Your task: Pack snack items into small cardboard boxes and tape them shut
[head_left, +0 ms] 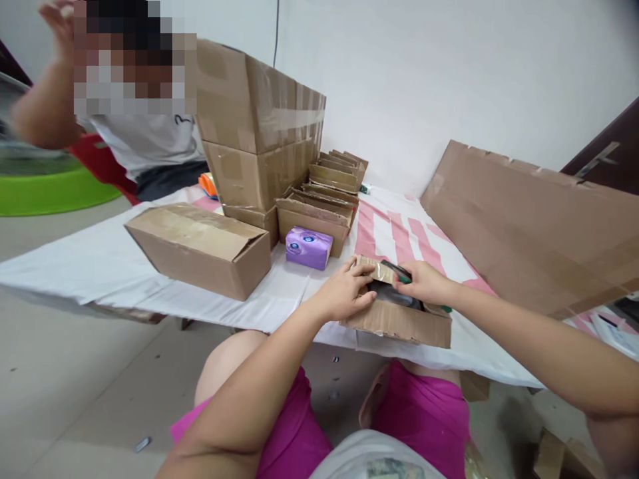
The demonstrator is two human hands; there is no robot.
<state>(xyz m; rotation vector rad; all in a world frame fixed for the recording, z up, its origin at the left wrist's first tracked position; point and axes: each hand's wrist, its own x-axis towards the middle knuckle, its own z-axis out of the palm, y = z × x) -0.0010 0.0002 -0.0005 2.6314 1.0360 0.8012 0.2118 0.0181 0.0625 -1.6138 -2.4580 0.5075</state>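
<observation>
A small open cardboard box lies near the table's front edge, with something dark inside it. My left hand is at the box's left side, its fingers curled over the edge and flap and its thumb reaching toward the opening. My right hand is closed around a slim black and green object above the box; its exact kind is hard to make out. Between the hands, a raised flap carries shiny tape. Just behind stands a purple tissue pack.
A closed cardboard box sits at the left on the white-and-pink tablecloth. Behind are stacked taped boxes and a row of open cartons. A large cardboard sheet leans at the right. Another person sits across, left.
</observation>
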